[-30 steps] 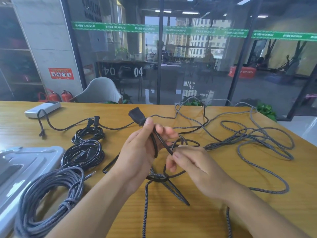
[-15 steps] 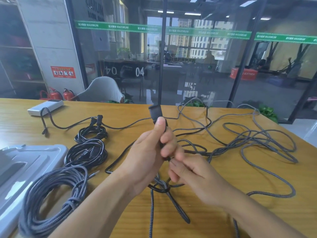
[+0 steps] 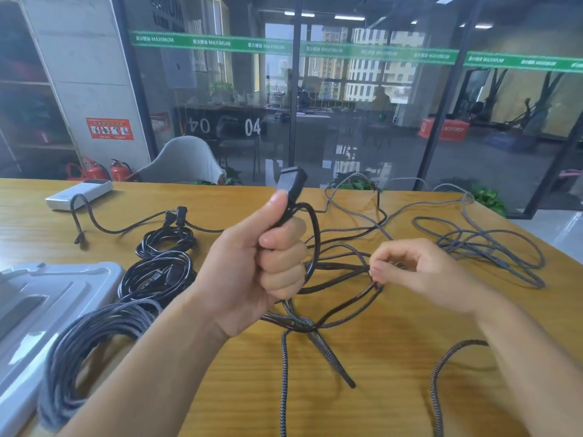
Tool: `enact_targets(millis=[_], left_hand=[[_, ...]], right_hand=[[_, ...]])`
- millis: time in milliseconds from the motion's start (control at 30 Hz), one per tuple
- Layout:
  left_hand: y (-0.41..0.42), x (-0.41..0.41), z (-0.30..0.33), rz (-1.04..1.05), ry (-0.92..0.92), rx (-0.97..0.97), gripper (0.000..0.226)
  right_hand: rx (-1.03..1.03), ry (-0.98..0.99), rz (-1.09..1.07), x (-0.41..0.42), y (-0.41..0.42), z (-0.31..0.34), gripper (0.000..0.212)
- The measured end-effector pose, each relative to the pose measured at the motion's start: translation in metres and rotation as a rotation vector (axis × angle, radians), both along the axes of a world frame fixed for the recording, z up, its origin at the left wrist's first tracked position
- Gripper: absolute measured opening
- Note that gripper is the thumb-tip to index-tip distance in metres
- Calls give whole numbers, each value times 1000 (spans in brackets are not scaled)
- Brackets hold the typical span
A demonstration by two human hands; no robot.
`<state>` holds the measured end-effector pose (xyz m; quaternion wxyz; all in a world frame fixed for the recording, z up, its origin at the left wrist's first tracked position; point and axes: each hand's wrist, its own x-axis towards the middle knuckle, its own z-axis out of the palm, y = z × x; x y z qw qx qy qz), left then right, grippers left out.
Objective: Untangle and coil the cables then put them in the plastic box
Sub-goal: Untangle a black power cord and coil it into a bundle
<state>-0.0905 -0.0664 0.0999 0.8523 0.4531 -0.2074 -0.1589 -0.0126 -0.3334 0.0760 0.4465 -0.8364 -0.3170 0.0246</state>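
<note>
Left hand [image 3: 252, 272] fisted around black cable [image 3: 315, 247] below its plug; right hand [image 3: 419, 279] pinching same cable above bench [image 3: 378, 373].

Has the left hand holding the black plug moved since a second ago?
Yes. The left hand with the black plug has risen and shifted right: the plug now stands at the table's far edge, well right of the coiled black cables.

A white power bank [image 3: 79, 194] lies at the far left of the wooden bench [image 3: 362, 389]. Behind the bench stand a grey chair [image 3: 183, 160], two red fire extinguishers [image 3: 94, 171], green plants [image 3: 487, 197] and a glass wall [image 3: 347, 105] with a green stripe [image 3: 284, 47].
</note>
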Motion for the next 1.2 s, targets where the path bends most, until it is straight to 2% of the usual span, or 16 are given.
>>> enact_targets(millis=[100, 200, 267, 400, 533, 633, 800, 900, 967, 1067, 1133, 1200], left_hand=[[-7, 0, -3, -34, 13, 81, 48], [-16, 0, -8, 0, -15, 233, 48], [-22, 0, -11, 23, -69, 336, 49], [-30, 1, -17, 84, -160, 494, 53], [-39, 3, -24, 221, -208, 645, 55], [-46, 3, -27, 324, -253, 705, 54], [-53, 3, -31, 451, -331, 667, 51], [-53, 3, -31, 512, -343, 663, 52], [-52, 2, -30, 553, -341, 646, 53], [-53, 1, -27, 597, -317, 592, 57], [-53, 1, -24, 643, -275, 562, 54], [-47, 3, -20, 722, -243, 540, 46]], right_hand=[[164, -113, -221, -5, 16, -4, 22], [158, -399, -435, -12, 32, -8, 33], [214, -462, -485, -16, 40, -9, 44], [415, -200, -414, -25, 48, -4, 47], [649, 108, -203, -35, 52, -1, 43], [538, 54, -123, -42, 54, 0, 36], [232, -287, -91, -49, 51, -3, 32], [30, -452, -106, -55, 54, -2, 41], [7, -376, -13, -60, 56, -2, 55], [121, -49, 169, -62, 58, -4, 71], [274, 126, 177, -61, 64, -7, 74], [365, 223, 132, -60, 71, -13, 67]])
